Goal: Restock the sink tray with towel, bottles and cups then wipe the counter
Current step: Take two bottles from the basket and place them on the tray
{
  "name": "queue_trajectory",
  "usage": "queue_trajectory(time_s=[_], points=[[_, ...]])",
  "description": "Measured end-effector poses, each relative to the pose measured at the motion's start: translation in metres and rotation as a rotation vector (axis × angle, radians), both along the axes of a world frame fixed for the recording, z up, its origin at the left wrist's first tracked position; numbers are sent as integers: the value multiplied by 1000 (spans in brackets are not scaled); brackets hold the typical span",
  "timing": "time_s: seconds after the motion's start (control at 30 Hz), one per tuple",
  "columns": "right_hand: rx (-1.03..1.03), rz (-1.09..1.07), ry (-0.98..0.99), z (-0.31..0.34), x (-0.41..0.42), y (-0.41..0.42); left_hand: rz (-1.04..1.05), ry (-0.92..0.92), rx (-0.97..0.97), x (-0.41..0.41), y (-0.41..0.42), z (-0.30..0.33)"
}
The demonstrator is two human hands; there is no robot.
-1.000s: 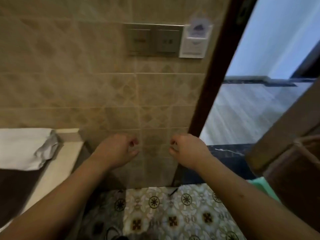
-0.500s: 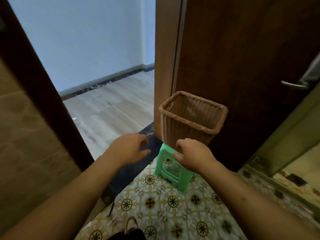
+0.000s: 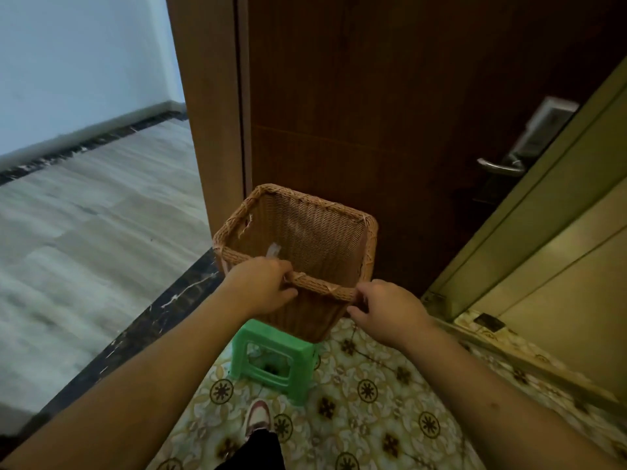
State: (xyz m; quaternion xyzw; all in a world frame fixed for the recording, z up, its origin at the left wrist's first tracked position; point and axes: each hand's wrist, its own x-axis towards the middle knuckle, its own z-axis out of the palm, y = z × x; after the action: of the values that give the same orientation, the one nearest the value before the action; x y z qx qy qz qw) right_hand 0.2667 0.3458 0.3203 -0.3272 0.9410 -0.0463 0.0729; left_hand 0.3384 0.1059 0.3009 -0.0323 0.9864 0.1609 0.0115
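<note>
While arms reach fwd, left hand [image 3: 259,286] & right hand [image 3: 386,308] clasp basket [image 3: 305,228] rim

Woven wicker basket [image 3: 305,232], rough and matt. Smooth green plastic stool [image 3: 271,364]. Dark wood-grain door [image 3: 373,113], satin; polished metal handle [image 3: 498,168]. Patterned glossy tile floor [image 3: 373,418]; pale wood-look planks [image 3: 84,215] beyond.

The square tan woven wicker basket [image 3: 315,239] stands upright on a small green plastic stool [image 3: 274,357], open top, before the dark door.
</note>
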Motion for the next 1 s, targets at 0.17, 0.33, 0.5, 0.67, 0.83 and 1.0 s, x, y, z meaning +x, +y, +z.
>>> queue_trajectory(time_s=[0.17,0.33,0.5,0.67,0.83,1.0], points=[[49,-47,-91,-13,-88,-49,37,-75,49,-90,-66,-30],[63,-91,-183,-42,-151,-83,39,-122,68,-152,-108,-58],[101,-112,-321,-78,-192,-96,16,-348,67,-192,-111,-81],[185,-79,-440,-119,-223,-107,-25,-473,51,-216,-96,-115],[298,-24,-615,-162,-241,-123,-51,-607,19,-239,-73,-147],[474,-68,-757,-213,-236,-138,-130,-730,-4,-258,-58,-180]])
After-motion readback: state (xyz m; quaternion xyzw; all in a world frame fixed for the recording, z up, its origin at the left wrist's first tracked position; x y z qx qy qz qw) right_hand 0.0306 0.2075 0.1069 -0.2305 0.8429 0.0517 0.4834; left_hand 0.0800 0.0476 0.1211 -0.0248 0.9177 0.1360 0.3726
